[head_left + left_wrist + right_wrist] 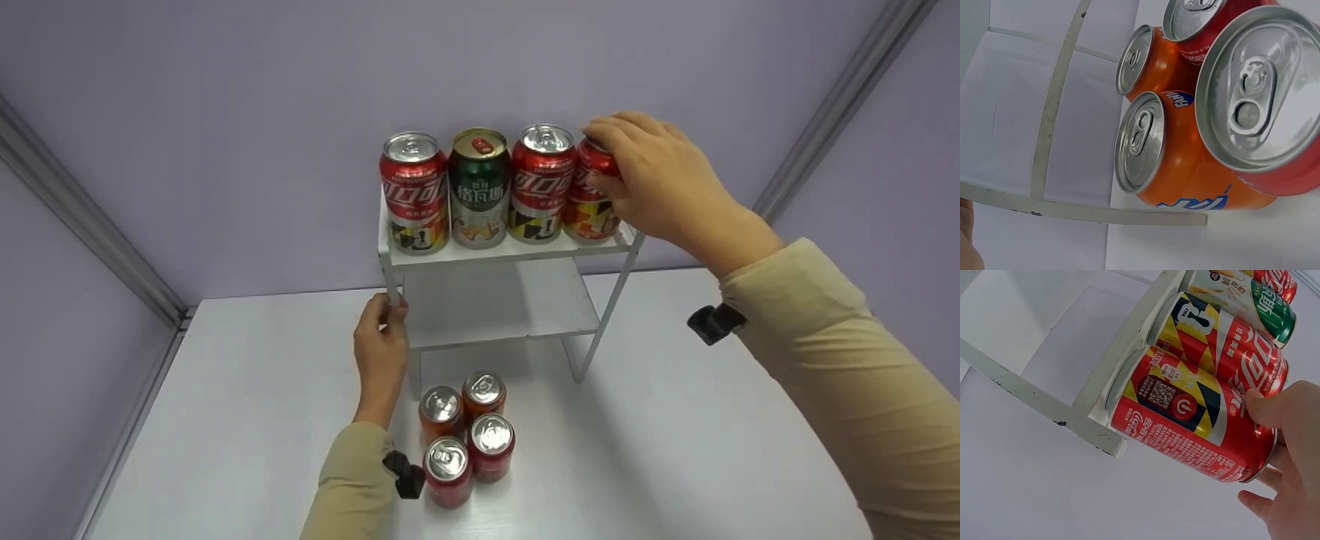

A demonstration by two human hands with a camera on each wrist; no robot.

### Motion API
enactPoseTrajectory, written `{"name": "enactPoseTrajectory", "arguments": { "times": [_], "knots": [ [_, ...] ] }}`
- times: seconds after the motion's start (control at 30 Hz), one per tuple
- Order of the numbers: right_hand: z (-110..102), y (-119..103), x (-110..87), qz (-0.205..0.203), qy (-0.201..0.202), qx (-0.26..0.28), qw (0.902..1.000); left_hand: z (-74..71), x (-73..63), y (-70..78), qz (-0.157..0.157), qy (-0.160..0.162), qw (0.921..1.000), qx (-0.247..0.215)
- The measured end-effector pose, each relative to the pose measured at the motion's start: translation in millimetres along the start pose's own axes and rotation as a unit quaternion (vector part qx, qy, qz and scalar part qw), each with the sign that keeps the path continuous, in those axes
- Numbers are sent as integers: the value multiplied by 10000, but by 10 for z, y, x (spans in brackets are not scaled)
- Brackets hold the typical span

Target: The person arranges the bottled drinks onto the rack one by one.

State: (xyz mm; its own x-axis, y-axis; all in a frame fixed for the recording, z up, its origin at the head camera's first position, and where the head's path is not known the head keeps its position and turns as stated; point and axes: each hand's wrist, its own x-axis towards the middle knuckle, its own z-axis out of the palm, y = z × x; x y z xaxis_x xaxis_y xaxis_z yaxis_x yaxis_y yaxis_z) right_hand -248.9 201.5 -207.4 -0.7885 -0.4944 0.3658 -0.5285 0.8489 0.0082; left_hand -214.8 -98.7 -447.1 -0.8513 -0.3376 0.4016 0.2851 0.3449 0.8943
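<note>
Our right hand [651, 174] grips the end red can [592, 216] near its top, fingers and thumb partly closed, on the top shelf [480, 258] of the rack [495, 300]; our left hand [381, 349], fingers curled, holds the left leg [390, 279], presumably bracing the rack against shifting.

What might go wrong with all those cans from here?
The red cylindrical metal can in the right hand stands at the right end of the white metal rack's top, so a slip might send it over the edge. Shifting it might also nudge the similar red can close beside it. And the left hand grips the rack's left side; a sharp tug could shake the whole top row.
</note>
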Motion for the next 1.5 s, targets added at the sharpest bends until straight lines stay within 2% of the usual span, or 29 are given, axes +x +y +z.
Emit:
{"name": "enactPoseTrajectory", "arguments": {
  "times": [0.27,0.47,0.57,0.7,0.8,1.2,1.37,1.5],
  "knots": [
    [20,39,-37,-53,-114,347,9993,10,-4,12,-46,-20,9999,-90],
    [46,86,-64,-203,24,444,9988,11,-5,3,-1,-13,10000,-58],
    [50,90,-56,-297,144,291,9990,12,-6,-3,-32,-4,10000,-69],
    [50,71,-26,-189,172,-109,9996,10,-6,1,-44,-36,10000,-68],
    [61,56,-13,-104,154,-189,9996,7,-9,8,-40,-57,10000,-21],
    [43,127,-43,-280,252,623,9973,16,-5,-8,134,33,9999,-6],
    [28,171,-43,-348,198,1019,9940,11,-2,-3,88,35,10000,-10],
    [0,166,-26,-194,151,1096,9937,3,3,8,54,40,10000,42]
  ]
}}
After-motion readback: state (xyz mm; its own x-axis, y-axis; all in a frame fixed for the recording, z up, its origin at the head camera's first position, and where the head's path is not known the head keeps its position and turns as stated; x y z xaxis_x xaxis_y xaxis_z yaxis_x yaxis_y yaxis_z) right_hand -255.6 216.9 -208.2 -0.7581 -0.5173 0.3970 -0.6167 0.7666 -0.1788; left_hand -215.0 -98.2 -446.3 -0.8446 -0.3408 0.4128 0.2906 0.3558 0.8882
